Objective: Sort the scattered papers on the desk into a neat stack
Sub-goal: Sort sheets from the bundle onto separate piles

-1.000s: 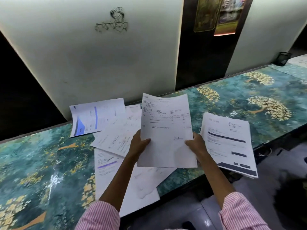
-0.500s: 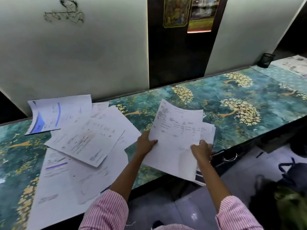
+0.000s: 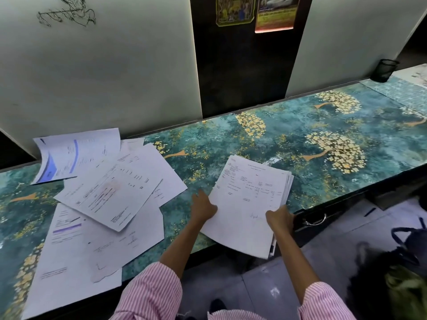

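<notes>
A small stack of white printed papers (image 3: 249, 199) lies at the desk's near edge, its front part hanging over the edge. My left hand (image 3: 203, 209) grips the stack's left side. My right hand (image 3: 278, 219) grips its lower right side. To the left, several loose sheets (image 3: 120, 188) lie scattered and overlapping on the teal patterned desk (image 3: 300, 139). One sheet with blue print (image 3: 74, 155) leans against the wall at the far left. A large sheet (image 3: 76, 245) reaches the desk's front edge.
A black mesh pen holder (image 3: 384, 70) stands at the far right by the wall. White wall panels (image 3: 115, 65) rise behind the desk. A drawer handle (image 3: 315, 219) sits under the desk edge. A dark bag (image 3: 404, 262) lies on the floor at right.
The sheet held up in both hands has come down onto the paper at the right, making a stack on the desk. The view has shifted right, so the scattered sheets sit further left.
</notes>
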